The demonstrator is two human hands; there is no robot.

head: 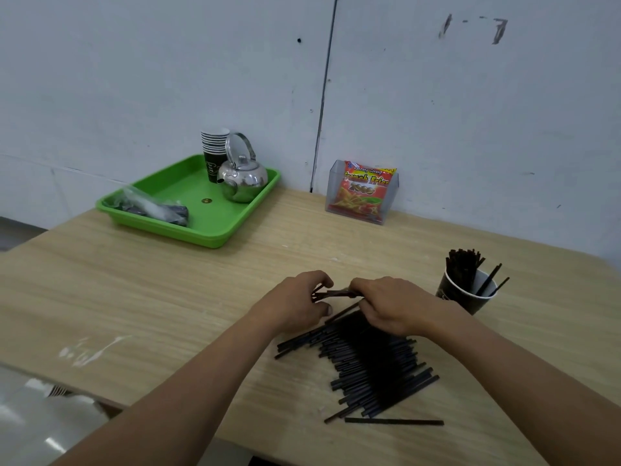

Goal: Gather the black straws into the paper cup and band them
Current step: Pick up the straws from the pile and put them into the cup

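Note:
A large heap of black straws (369, 364) lies on the wooden table (168, 297) in front of me. Just above the heap, my left hand (295, 304) and my right hand (393, 306) together grip a small bundle of straws (336, 293), held roughly level between them. A single straw (393, 422) lies apart at the heap's near edge. To the right stands a black paper cup (465, 295) with a bunch of straws (463, 269) upright inside it and two more leaning on its right rim.
A green tray (201, 213) at the back left holds a stack of paper cups (215, 149), a metal kettle (243, 179) and a plastic bag (154, 208). A clear holder with a snack packet (364, 193) stands against the wall. The table's left edge drops off near me.

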